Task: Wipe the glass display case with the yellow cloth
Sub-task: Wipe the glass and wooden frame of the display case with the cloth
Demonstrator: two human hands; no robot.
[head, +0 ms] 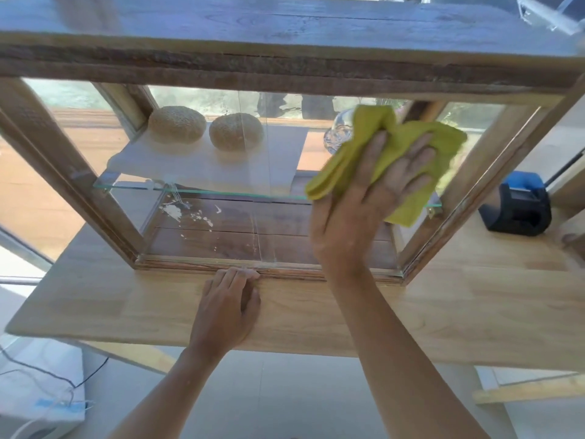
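Observation:
A wood-framed glass display case (104,229) stands on a light wooden counter (443,312). My right hand (370,198) presses the yellow cloth (373,128) flat against the right half of the front glass, fingers spread over it. My left hand (229,299) rests on the counter, fingertips touching the case's lower front frame. White smears mark the lower left area of the case (180,213).
Inside, two sesame buns (177,123) lie on white paper on a glass shelf (202,191). A clear glass object (338,131) sits behind the cloth. A blue and black device (519,207) stands at the right. Below left, a white appliance (41,403) with cables.

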